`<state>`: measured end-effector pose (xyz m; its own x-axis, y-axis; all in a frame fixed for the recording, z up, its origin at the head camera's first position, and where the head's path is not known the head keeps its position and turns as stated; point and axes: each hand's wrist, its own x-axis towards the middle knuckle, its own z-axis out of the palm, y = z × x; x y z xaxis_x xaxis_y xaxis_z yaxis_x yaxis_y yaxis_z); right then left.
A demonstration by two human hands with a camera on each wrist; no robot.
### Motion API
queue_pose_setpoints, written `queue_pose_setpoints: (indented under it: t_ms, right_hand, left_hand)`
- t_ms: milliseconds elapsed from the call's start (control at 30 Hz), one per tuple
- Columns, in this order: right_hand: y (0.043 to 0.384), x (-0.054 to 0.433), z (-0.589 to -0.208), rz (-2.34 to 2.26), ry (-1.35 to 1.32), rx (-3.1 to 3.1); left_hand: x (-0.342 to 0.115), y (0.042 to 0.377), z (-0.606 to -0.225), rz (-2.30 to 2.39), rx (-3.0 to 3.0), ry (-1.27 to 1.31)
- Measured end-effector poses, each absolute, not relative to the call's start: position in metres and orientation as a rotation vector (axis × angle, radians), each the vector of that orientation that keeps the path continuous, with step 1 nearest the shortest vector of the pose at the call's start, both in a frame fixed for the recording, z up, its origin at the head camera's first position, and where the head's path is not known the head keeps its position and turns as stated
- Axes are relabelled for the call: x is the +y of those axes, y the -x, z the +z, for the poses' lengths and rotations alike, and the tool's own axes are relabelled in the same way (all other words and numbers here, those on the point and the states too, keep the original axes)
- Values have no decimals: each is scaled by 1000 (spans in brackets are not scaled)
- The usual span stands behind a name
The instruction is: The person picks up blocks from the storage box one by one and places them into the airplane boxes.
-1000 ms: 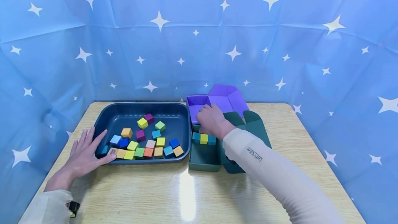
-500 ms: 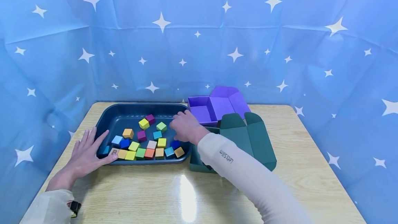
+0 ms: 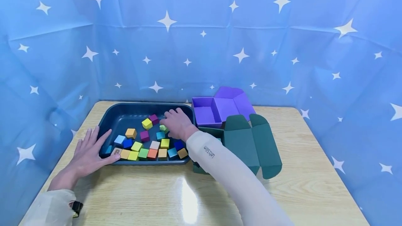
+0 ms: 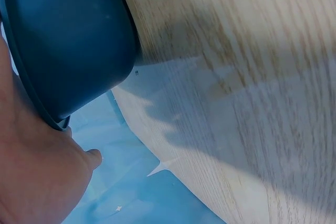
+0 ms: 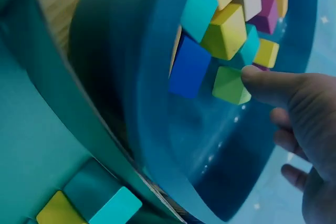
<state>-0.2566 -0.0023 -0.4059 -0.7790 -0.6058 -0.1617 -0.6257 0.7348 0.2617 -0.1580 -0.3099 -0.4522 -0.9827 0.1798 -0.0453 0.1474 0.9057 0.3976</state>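
Note:
My right hand [image 3: 178, 124] reaches over the right part of the dark blue tray [image 3: 124, 110], holding nothing. In the right wrist view its thumb overlaps the edge of a light green cube [image 5: 230, 85], and the other fingers extend apart from it. Around that cube lie a dark blue cube [image 5: 189, 67], a yellow cube [image 5: 226, 31] and a purple cube [image 5: 266, 14]. My left hand [image 3: 86, 158] rests on the tray's left rim with fingers spread; its thumb lies near a wooden cube marked B [image 3: 115, 151].
Right of the tray stands an open green box [image 3: 220, 132], lid folded out to the right, with a yellow cube [image 5: 59, 211] and teal cubes [image 5: 102, 195] inside. Behind it is an open purple box [image 3: 205, 112]. A starry blue curtain [image 3: 201, 62] surrounds the wooden table [image 3: 150, 194].
My right hand has moved left from over the boxes to above the light green cube in the tray. The left hand stays on the tray rim.

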Motion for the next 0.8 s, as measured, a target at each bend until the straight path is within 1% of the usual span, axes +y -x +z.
queue_pose_setpoints:
  t_ms: [200,533,800]
  right_hand:
    - [268,-4,-411,462,999,2870]
    - [273,-7,-422,520,937,2843]
    - [277,-13,-424,541,986,2836]
  left_hand:
    - [-307,157,-452,621,2997,-271]
    - [-306,157,-455,632,3019,-273]
    - [-310,157,-453,611,3018,-259]
